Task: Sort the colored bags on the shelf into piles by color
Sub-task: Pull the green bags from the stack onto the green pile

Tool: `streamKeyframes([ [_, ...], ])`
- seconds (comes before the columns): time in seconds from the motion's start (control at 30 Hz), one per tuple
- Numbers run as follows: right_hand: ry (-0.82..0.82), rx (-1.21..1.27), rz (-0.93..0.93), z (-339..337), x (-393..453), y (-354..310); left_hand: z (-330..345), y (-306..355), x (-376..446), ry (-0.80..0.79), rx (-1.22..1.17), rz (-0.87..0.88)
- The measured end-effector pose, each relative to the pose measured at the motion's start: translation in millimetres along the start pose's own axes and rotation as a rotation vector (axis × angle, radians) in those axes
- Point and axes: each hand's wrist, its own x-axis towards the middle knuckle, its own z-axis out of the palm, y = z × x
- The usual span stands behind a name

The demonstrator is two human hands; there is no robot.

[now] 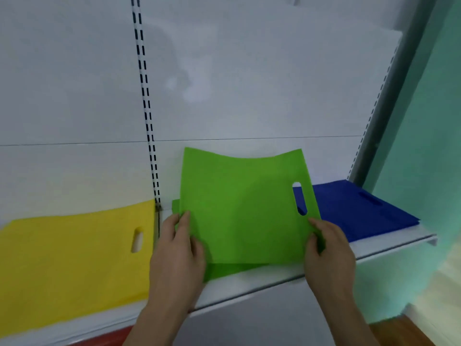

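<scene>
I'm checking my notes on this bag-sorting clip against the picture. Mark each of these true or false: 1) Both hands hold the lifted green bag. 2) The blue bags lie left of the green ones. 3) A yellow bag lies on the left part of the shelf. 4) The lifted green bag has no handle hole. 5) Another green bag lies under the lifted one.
1) True: the left hand and right hand grip the lifted green bag at its lower corners.
2) False: the blue bags lie to its right.
3) True: the yellow bag lies there on the shelf.
4) False: a handle hole shows near its right edge.
5) True: a second green bag lies beneath.
</scene>
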Motion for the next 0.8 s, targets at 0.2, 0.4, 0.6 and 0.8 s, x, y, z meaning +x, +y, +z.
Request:
streamKeyframes([
  [0.2,-0.195,-0.004,-0.112,16,39,40,24,18,-6,0.019,0.252,-0.11],
  [0.4,-0.331,0.007,-0.187,25,49,64,39,30,-16,-0.004,0.456,-0.242],
  [0.6,-0.368,-0.007,-0.228,32,47,69,42,30,-23,-0.048,0.555,-0.302],
  [0.8,-0.377,-0.022,-0.175,33,47,72,46,29,-26,-0.013,0.622,-0.322],
])
